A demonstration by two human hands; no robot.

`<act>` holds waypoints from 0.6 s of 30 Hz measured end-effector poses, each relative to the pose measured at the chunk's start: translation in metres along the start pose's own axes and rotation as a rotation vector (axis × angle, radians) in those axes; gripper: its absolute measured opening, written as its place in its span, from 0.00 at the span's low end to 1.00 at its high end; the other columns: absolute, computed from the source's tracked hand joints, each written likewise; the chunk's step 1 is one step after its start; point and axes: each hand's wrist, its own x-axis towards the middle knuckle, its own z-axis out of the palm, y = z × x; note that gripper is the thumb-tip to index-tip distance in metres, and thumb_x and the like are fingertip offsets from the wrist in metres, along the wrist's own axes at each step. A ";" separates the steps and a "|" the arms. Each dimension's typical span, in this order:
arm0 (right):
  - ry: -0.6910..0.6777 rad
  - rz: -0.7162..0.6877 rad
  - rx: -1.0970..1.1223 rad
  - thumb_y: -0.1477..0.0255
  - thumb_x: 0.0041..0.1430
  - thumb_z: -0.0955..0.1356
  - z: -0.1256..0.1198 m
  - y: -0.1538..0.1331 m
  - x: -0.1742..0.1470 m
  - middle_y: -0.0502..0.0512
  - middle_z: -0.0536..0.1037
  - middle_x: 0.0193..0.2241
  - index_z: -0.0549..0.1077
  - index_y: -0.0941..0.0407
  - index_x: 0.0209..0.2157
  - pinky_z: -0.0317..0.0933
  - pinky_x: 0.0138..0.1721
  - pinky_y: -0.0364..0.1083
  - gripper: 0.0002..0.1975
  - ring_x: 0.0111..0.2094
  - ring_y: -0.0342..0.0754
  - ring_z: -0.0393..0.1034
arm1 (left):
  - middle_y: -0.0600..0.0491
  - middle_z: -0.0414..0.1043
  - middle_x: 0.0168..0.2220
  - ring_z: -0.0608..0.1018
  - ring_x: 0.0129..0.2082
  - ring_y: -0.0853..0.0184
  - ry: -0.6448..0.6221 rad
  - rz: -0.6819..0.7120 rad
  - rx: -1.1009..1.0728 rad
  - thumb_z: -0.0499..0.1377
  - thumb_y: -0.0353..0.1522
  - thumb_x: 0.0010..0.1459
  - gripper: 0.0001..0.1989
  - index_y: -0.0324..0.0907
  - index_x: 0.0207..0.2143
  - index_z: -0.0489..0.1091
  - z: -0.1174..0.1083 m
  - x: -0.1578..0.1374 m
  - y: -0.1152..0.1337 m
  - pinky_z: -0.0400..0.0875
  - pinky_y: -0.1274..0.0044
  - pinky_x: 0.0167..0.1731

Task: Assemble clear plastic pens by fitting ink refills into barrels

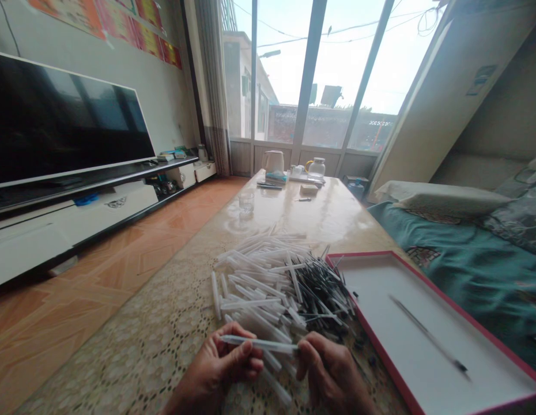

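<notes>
Level above the table, a clear white pen barrel point(272, 344) is pinched between the thumb and fingers of my left hand point(233, 354), its tapered end pointing left. My right hand point(331, 369) is closed at the barrel's other end; a small dark bit shows at its fingertips, too hidden to name. Just beyond my hands lies a loose heap of similar pen barrels point(255, 276). Against its right side rests a pile of thin dark pen refills point(322, 288). One assembled pen point(427, 331) with a dark end lies in a shallow white box with a red rim point(372, 334).
The long table point(164, 311) has a patterned cover. A drinking glass point(246, 203) stands beyond the heap, with a white kettle point(274, 161) and a glass jug point(316, 167) at the far end. A teal-covered couch point(458, 259) runs along the right.
</notes>
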 end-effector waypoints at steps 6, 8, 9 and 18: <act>0.056 -0.014 0.080 0.49 0.59 0.63 0.003 0.000 0.001 0.47 0.68 0.21 0.67 0.55 0.32 0.55 0.17 0.38 0.22 0.16 0.40 0.61 | 0.52 0.81 0.24 0.81 0.23 0.70 0.009 0.012 0.002 0.69 0.30 0.50 0.07 0.39 0.29 0.74 0.000 0.002 -0.002 0.72 0.84 0.22; 0.032 -0.019 0.065 0.50 0.59 0.63 0.002 -0.001 0.001 0.47 0.68 0.21 0.68 0.55 0.34 0.56 0.17 0.38 0.21 0.16 0.40 0.62 | 0.52 0.81 0.24 0.80 0.23 0.70 0.010 0.009 0.001 0.69 0.30 0.51 0.06 0.39 0.30 0.74 0.000 0.002 -0.002 0.73 0.84 0.23; 0.018 -0.032 0.030 0.52 0.61 0.62 0.001 -0.001 0.001 0.47 0.68 0.20 0.68 0.56 0.32 0.55 0.16 0.38 0.20 0.15 0.39 0.61 | 0.52 0.81 0.24 0.80 0.23 0.70 0.006 0.009 0.001 0.69 0.30 0.51 0.06 0.39 0.30 0.74 0.000 0.002 -0.001 0.73 0.84 0.23; 0.053 -0.081 -0.040 0.54 0.62 0.62 0.001 0.000 0.001 0.47 0.71 0.20 0.70 0.57 0.37 0.54 0.16 0.38 0.20 0.15 0.40 0.61 | 0.53 0.80 0.24 0.80 0.23 0.71 -0.007 0.014 0.011 0.68 0.29 0.52 0.06 0.39 0.29 0.73 0.001 0.000 0.001 0.72 0.85 0.23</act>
